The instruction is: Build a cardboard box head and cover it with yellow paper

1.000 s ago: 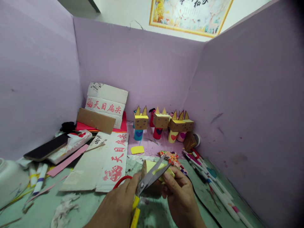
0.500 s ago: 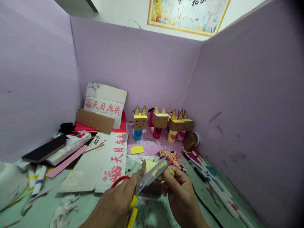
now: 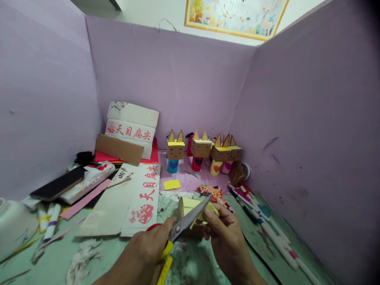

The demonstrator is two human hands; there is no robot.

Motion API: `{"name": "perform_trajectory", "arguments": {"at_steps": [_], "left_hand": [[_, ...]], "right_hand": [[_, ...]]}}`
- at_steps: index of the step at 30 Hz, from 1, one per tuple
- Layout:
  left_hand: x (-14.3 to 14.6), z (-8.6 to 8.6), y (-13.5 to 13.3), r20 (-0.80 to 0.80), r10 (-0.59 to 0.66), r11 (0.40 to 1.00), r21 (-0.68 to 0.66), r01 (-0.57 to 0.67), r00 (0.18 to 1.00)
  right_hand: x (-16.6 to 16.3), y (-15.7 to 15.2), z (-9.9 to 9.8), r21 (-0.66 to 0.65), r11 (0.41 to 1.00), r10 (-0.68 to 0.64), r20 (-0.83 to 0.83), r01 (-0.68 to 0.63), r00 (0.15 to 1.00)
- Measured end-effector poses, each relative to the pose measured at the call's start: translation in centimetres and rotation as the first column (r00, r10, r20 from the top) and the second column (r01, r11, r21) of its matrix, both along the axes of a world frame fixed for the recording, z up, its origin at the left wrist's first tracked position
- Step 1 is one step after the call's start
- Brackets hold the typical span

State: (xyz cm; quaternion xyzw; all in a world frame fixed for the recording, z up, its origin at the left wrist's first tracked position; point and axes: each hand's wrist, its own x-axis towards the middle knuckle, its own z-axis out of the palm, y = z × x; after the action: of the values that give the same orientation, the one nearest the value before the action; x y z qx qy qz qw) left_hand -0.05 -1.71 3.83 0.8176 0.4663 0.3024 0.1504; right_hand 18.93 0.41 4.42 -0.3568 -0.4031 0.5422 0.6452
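Observation:
My left hand (image 3: 145, 247) is wrapped round the handles of a pair of scissors (image 3: 191, 219), which have grey blades and red and yellow grips. The blades lie together, pointing up and right across a piece of pale yellow paper (image 3: 213, 210). That paper is pinched between the thumb and fingers of my right hand (image 3: 228, 237), close to the scissor tip. Just behind the blades is a small brown cardboard piece (image 3: 180, 209) with pale yellow on its top; my hands and the scissors partly hide it.
Several cardboard figures with pointed ears (image 3: 175, 151) stand at the back. White printed cardboard (image 3: 139, 213) lies at left, near a black phone-like slab (image 3: 57, 184). Markers (image 3: 276, 237) line the right wall. A yellow paper piece (image 3: 172, 185) and patterned scraps (image 3: 212, 190) lie between.
The scissor blades, apart half a second ago, have come together over the yellow paper. My right hand keeps its pinch, and the view has shifted slightly.

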Motion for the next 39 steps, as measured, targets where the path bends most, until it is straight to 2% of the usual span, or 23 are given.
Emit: {"name": "perform_trajectory", "arguments": {"at_steps": [2, 4, 7, 9, 10, 16, 17, 21, 25, 29, 32, 33, 34, 35, 36, 37, 38, 39], "left_hand": [[0.1, 0.9, 0.1, 0.053, -0.025, 0.998, -0.051, 0.027, 0.998], [-0.2, 1.9, 0.6, 0.066, 0.006, 0.996, -0.091, 0.000, 0.998], [-1.6, 3.3, 2.0, -0.052, 0.224, 0.962, -0.145, -0.229, 0.973], [-3.2, 3.9, 3.1, -0.237, 0.428, 0.875, -0.132, -0.465, 0.872], [-4.0, 4.0, 3.7, -0.311, 0.478, 0.838, -0.118, -0.532, 0.822], [-9.1, 3.5, 6.9, -0.462, 0.614, 0.709, -0.032, -0.704, 0.640], [-9.8, 3.3, 7.3, -0.459, 0.677, 0.643, -0.011, -0.766, 0.575], [-12.0, 2.3, 8.3, -0.475, 0.712, 0.596, 0.020, -0.803, 0.517], [-12.9, 1.5, 8.6, -0.500, 0.708, 0.582, 0.015, -0.813, 0.498], [-12.7, 2.0, 8.4, -0.495, 0.704, 0.587, 0.002, -0.809, 0.510], [-11.3, 3.0, 7.8, -0.439, 0.752, 0.553, 0.013, -0.833, 0.493], [-10.4, 3.3, 7.4, -0.329, 0.778, 0.577, 0.035, -0.816, 0.536], [-9.3, 3.6, 6.9, -0.174, 0.753, 0.647, 0.028, -0.762, 0.634], [-8.0, 3.8, 6.1, 0.000, 0.652, 0.758, -0.022, -0.652, 0.758], [-6.6, 3.9, 5.3, 0.143, 0.495, 0.869, -0.106, -0.484, 0.857], [-5.2, 3.9, 4.4, 0.242, 0.325, 0.939, -0.195, -0.282, 0.914], [-3.8, 3.8, 3.5, 0.324, 0.176, 0.960, -0.266, -0.089, 0.929], [-2.6, 3.7, 2.7, 0.388, 0.068, 0.950, -0.308, 0.060, 0.919]], "right_hand": [[0.0, 0.1, 0.0, -0.026, 1.000, -0.010, -0.025, 0.009, 1.000], [-0.1, 0.2, 0.3, -0.082, 0.997, -0.021, -0.073, 0.015, 0.997], [-0.3, 0.1, 1.0, -0.171, 0.985, -0.037, -0.140, 0.012, 0.989], [-0.4, 0.1, 1.4, -0.197, 0.980, -0.045, -0.166, 0.012, 0.985], [-0.5, 0.0, 1.5, -0.203, 0.979, -0.046, -0.170, 0.011, 0.984], [-0.5, 0.1, 1.3, -0.230, 0.973, 0.008, -0.117, -0.035, 0.993], [-0.4, 0.2, 1.1, -0.229, 0.972, 0.025, -0.096, -0.046, 0.995], [-0.3, 0.3, 0.7, -0.246, 0.966, 0.064, -0.053, -0.075, 0.997], [-0.4, 0.3, 0.8, -0.289, 0.953, 0.089, -0.028, -0.094, 0.996], [-0.6, 0.0, 1.2, -0.301, 0.944, 0.139, -0.009, -0.135, 0.990], [-0.7, 0.0, 1.1, -0.309, 0.933, 0.194, -0.003, -0.185, 0.981], [-0.7, 0.0, 1.0, -0.317, 0.926, 0.218, 0.001, -0.206, 0.976], [-0.8, 0.0, 1.0, -0.325, 0.918, 0.243, 0.005, -0.228, 0.970], [-0.8, 0.0, 0.9, -0.330, 0.909, 0.273, 0.011, -0.254, 0.962], [-0.9, 0.0, 0.8, -0.335, 0.899, 0.306, 0.019, -0.282, 0.952], [-0.9, 0.0, 0.7, -0.339, 0.887, 0.344, 0.028, -0.315, 0.938], [-0.9, -0.1, 0.5, -0.344, 0.872, 0.383, 0.038, -0.348, 0.923], [-1.0, -0.1, 0.4, -0.348, 0.857, 0.421, 0.046, -0.381, 0.906]]}}
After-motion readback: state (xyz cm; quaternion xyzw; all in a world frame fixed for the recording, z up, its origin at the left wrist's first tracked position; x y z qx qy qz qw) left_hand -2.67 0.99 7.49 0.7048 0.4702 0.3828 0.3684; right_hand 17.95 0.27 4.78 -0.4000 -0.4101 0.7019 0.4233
